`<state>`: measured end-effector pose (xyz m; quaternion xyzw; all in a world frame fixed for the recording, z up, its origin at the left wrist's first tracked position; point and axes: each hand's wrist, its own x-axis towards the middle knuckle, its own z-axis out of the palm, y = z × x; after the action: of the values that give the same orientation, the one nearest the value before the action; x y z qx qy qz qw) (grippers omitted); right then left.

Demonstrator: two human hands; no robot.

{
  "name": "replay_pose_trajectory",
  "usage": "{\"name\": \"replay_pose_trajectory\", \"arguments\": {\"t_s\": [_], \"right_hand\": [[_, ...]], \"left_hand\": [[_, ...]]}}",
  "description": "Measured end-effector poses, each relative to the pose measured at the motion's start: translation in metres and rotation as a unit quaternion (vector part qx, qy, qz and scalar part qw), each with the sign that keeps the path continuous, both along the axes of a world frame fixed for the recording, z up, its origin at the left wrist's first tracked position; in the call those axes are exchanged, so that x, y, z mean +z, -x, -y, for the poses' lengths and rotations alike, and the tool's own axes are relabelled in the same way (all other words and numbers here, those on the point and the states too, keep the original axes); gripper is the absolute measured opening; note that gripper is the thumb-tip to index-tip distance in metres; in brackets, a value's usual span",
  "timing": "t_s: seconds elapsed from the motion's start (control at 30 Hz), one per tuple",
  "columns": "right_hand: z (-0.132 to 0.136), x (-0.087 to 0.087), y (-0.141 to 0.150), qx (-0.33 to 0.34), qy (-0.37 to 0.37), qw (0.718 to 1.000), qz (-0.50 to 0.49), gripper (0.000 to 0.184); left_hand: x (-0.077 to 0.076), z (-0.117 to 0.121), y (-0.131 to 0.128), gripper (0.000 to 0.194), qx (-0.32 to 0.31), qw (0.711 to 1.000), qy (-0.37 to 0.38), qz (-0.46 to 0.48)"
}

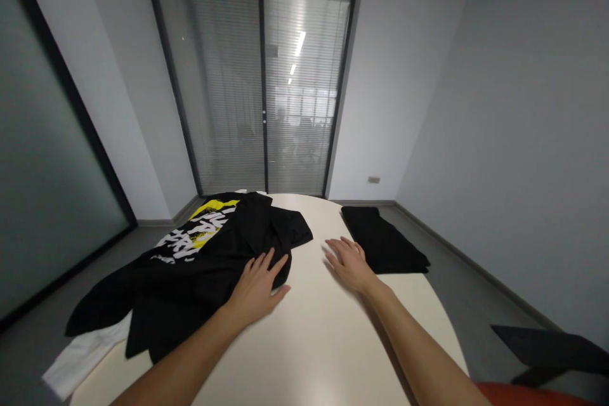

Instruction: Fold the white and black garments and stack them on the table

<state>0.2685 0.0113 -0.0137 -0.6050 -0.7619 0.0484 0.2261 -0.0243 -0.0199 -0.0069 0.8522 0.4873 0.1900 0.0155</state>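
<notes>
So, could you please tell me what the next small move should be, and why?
I'd suggest closing the left hand lightly on the rumpled black clothes, since it lies open over their edge and doesn't seem to grip them, while the right hand is open beside the folded black cloth on the table.

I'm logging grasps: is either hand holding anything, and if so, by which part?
Nothing is held. The left hand is open on or just over the black clothes, the right hand open beside the folded black cloth.

Left hand (257, 284) over printed shirt (209, 260), right hand (351, 265) beside black cloth (386, 244); table (309, 349)
</notes>
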Motion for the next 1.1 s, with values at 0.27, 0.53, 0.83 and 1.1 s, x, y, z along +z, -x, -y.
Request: {"name": "replay_pose_trajectory", "arguments": {"t_s": [0.27,0.53,0.83,1.1], "right_hand": [[0.0,0.004,0.012,-0.033,0.015,0.999,-0.025,0.052],[-0.01,-0.008,0.002,-0.026,0.021,0.994,-0.102,0.05],[-0.003,0.021,0.017,0.055,-0.025,0.931,-0.359,0.048],[0.053,0.053,0.067,0.316,0.189,0.849,-0.379,0.07]], "left_hand": [[0.033,0.021,-0.002,0.03,-0.17,0.983,0.062,0.032],[0.044,0.035,-0.014,0.046,-0.152,0.979,0.105,0.089],[0.028,0.028,-0.015,0.04,-0.081,0.989,0.069,0.107],[0.008,0.011,-0.016,0.058,-0.037,0.929,0.125,0.346]]}}
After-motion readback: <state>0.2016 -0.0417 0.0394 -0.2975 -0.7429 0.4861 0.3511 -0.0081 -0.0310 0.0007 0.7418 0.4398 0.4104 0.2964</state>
